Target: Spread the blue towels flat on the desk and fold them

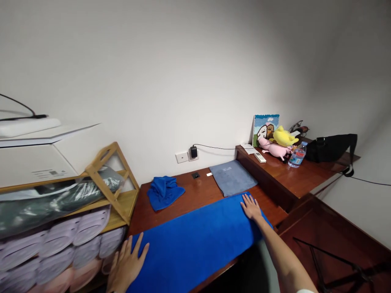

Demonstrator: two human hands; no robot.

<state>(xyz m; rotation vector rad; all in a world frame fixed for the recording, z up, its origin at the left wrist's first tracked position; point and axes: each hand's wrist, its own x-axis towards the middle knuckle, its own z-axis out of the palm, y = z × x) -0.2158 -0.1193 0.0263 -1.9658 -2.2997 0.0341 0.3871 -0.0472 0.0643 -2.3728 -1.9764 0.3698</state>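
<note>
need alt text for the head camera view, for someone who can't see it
A person's left hand and right hand are spread at opposite ends of a long blue cloth laid flat on a brown desk. Behind it lie a crumpled blue cloth and a flat gray-blue cloth, with soft toys and a bottle at right.

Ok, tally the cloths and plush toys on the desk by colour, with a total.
Bright blue: 2 (spread cloth, crumpled cloth)
Greyish blue: 1 (flat cloth with lettering)
Yellow: 1 (upper plush toy)
Pink: 1 (lower plush toy)
Total: 5
</note>
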